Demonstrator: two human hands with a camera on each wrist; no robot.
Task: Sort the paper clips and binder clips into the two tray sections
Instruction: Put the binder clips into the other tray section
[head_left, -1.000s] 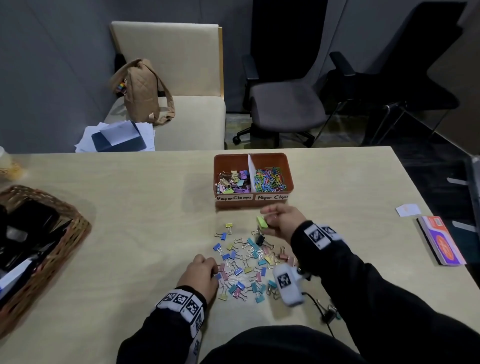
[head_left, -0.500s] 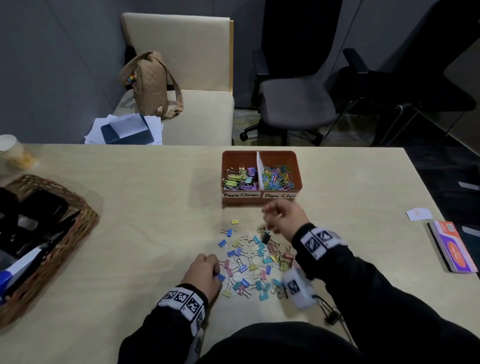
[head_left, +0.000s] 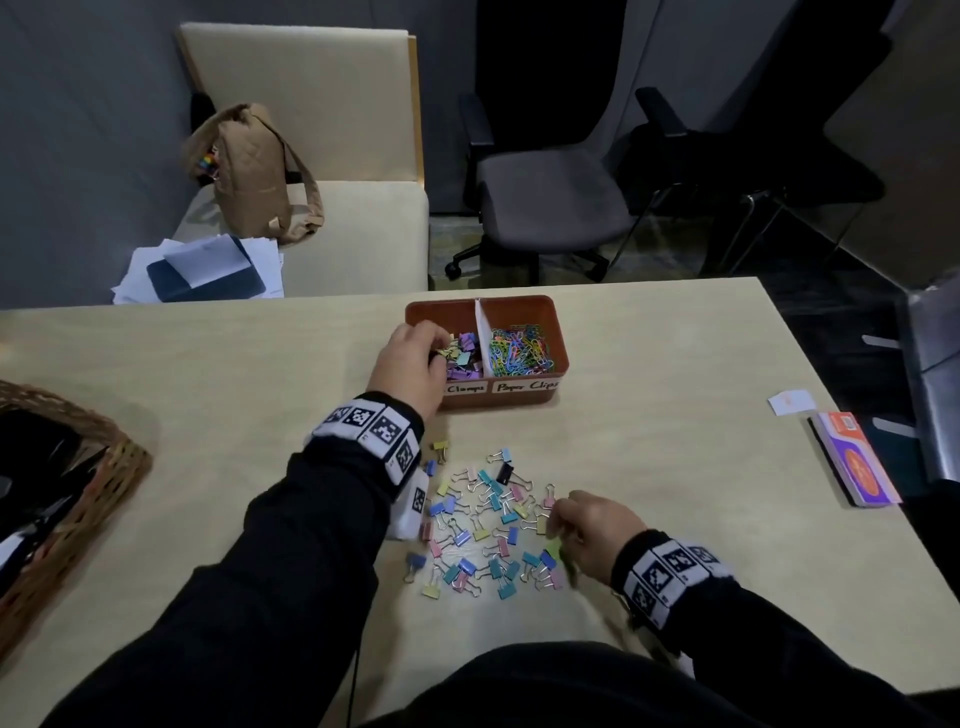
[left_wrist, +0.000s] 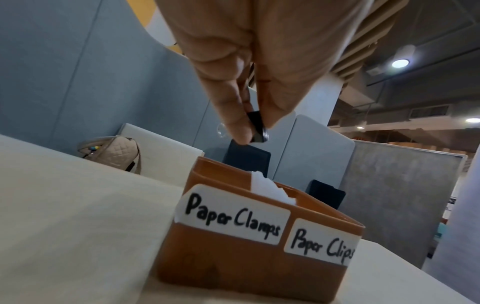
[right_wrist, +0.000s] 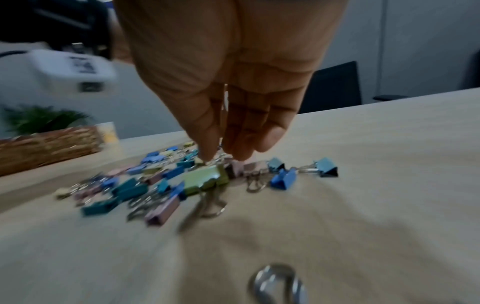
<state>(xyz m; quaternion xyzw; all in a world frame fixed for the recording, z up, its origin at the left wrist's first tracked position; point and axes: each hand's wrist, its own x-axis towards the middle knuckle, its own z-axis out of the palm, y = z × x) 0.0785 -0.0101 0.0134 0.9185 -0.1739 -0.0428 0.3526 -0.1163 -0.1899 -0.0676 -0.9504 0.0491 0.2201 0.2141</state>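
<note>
The brown tray (head_left: 519, 402) stands at the table's far middle. Its left section, labelled Paper Clamps, holds binder clips (head_left: 465, 356); the right section holds coloured paper clips (head_left: 519, 348). My left hand (head_left: 439, 345) hovers over the left section and pinches a black binder clip (left_wrist: 257, 125) between thumb and finger. Several coloured binder clips (head_left: 483, 519) lie in a loose pile nearer to me. My right hand (head_left: 558, 519) is at the pile's right edge. In the blurred right wrist view its fingertips (right_wrist: 207, 156) pinch the wire handle of a clip, just above a green clip (right_wrist: 205, 181).
A wicker basket (head_left: 78, 493) with dark items sits at the table's left edge. At the right edge lie an orange booklet (head_left: 852, 457) and a small white card (head_left: 792, 401). Beyond the table stand a cream chair with a tan bag (head_left: 254, 171) and office chairs.
My left hand has left the pile's left side and reached the tray with a black clip. My right hand has dropped back from the pile's far end to its right edge.
</note>
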